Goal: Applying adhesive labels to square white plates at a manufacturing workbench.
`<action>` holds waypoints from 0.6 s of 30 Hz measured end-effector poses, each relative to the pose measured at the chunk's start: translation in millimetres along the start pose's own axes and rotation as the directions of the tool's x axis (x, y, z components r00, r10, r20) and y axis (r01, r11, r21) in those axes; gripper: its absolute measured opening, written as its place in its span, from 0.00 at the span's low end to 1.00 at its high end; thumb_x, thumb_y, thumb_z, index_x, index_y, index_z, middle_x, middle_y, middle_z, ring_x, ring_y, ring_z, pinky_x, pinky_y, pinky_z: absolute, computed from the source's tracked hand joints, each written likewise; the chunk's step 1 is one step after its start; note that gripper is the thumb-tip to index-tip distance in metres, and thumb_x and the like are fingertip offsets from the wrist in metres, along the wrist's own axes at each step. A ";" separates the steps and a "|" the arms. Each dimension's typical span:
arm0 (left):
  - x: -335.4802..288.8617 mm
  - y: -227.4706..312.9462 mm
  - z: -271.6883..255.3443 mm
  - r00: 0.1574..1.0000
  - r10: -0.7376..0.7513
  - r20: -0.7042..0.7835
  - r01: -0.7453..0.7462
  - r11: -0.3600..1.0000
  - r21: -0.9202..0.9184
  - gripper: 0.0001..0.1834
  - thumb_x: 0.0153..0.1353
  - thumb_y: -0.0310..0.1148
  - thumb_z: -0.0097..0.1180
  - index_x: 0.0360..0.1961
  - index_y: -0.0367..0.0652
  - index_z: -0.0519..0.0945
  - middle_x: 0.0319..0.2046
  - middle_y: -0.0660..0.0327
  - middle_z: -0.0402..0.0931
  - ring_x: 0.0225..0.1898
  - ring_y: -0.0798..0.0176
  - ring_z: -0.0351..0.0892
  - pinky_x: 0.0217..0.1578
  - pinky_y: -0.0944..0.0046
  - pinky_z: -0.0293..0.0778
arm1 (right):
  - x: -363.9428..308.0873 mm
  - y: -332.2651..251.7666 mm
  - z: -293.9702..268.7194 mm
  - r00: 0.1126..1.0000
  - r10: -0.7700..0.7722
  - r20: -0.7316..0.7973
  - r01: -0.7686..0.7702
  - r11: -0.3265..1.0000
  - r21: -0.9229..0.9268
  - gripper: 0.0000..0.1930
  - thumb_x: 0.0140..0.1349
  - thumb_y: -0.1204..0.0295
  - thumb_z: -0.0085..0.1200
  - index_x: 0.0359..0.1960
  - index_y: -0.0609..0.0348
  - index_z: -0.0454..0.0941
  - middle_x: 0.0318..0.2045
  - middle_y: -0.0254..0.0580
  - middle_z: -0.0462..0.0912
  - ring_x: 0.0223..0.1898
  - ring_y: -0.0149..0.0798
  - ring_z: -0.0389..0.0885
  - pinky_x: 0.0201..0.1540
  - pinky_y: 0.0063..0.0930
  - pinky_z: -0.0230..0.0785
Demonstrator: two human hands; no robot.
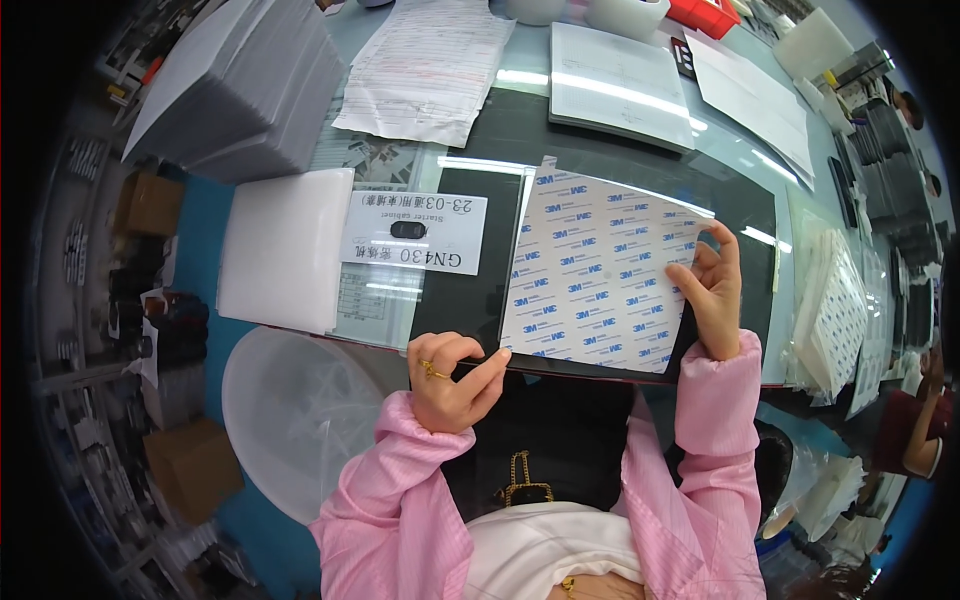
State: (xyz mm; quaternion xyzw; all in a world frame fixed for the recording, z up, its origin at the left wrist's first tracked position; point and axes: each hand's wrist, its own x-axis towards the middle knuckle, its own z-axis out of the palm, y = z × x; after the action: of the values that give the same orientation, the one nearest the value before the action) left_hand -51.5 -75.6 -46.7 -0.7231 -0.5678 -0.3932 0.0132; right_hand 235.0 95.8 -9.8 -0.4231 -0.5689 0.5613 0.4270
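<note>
Pinching one sheet [595, 280] in my right hand [716, 285]; left hand [450, 385] curled, grip unclear.
One black mat [460, 310], table [528, 52], blue floor [195, 255].

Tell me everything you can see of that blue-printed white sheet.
The white sheet is four-sided, covered in rows of repeated blue printing, and looks like paper or thin film. A bright line runs along its upper edge. It sits askew over a black surface. The right hand touches its right side; the left hand is at its lower left corner.
</note>
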 end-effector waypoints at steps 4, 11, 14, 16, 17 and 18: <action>-0.1 1.3 0.0 1.000 0.001 -0.005 -0.001 1.000 0.025 0.16 0.45 0.29 0.68 0.39 0.53 0.86 0.35 0.67 0.70 0.40 0.62 0.71 0.44 0.56 0.63 | 0.5 1.6 0.2 1.000 0.001 0.002 -0.001 1.000 0.022 0.30 0.60 0.87 0.56 0.62 0.58 0.57 0.44 0.53 0.81 0.42 0.39 0.86 0.43 0.27 0.82; 4.9 10.9 0.2 1.000 -0.011 0.021 0.011 0.999 0.030 0.16 0.46 0.30 0.68 0.40 0.55 0.87 0.38 0.68 0.70 0.41 0.62 0.69 0.46 0.56 0.62 | 0.5 2.5 -0.4 1.000 -0.018 0.000 0.018 1.000 0.013 0.30 0.59 0.87 0.56 0.61 0.59 0.57 0.43 0.54 0.81 0.42 0.39 0.86 0.43 0.27 0.82; 9.0 18.4 4.6 0.999 0.024 0.039 -0.025 0.999 0.025 0.18 0.46 0.32 0.69 0.41 0.57 0.87 0.40 0.69 0.70 0.42 0.63 0.68 0.47 0.57 0.61 | 0.4 0.5 0.8 1.000 -0.011 0.009 0.011 1.000 0.023 0.29 0.59 0.87 0.56 0.61 0.59 0.57 0.43 0.54 0.81 0.42 0.40 0.86 0.43 0.28 0.82; 11.6 24.3 9.1 0.999 0.029 0.045 -0.030 0.999 0.022 0.18 0.46 0.32 0.69 0.42 0.58 0.87 0.41 0.69 0.70 0.43 0.63 0.68 0.47 0.58 0.61 | 0.4 0.4 0.7 1.000 -0.011 0.005 0.011 1.000 0.022 0.29 0.59 0.87 0.56 0.61 0.59 0.57 0.43 0.54 0.81 0.42 0.40 0.86 0.43 0.28 0.82; 12.3 26.8 11.3 0.998 0.029 0.051 -0.031 0.999 0.025 0.18 0.47 0.33 0.69 0.42 0.59 0.87 0.41 0.70 0.70 0.44 0.64 0.67 0.48 0.58 0.60 | 0.5 1.1 0.4 1.000 -0.010 0.007 0.010 1.000 0.024 0.29 0.59 0.87 0.56 0.61 0.59 0.57 0.43 0.54 0.81 0.42 0.40 0.86 0.43 0.28 0.82; 12.6 29.0 13.3 0.998 0.033 0.052 -0.035 0.999 0.020 0.18 0.47 0.33 0.69 0.42 0.59 0.87 0.41 0.70 0.70 0.44 0.64 0.67 0.48 0.58 0.60 | 0.6 2.4 -0.3 1.000 -0.020 0.010 0.019 0.999 0.027 0.29 0.59 0.87 0.56 0.60 0.59 0.57 0.43 0.54 0.81 0.42 0.40 0.86 0.43 0.28 0.82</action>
State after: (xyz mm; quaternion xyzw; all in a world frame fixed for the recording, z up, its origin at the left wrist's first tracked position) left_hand -19.4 -69.4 -36.1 -0.7424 -0.5597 -0.3680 0.0127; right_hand 235.1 96.5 -12.2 -0.4088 -0.5674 0.5670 0.4353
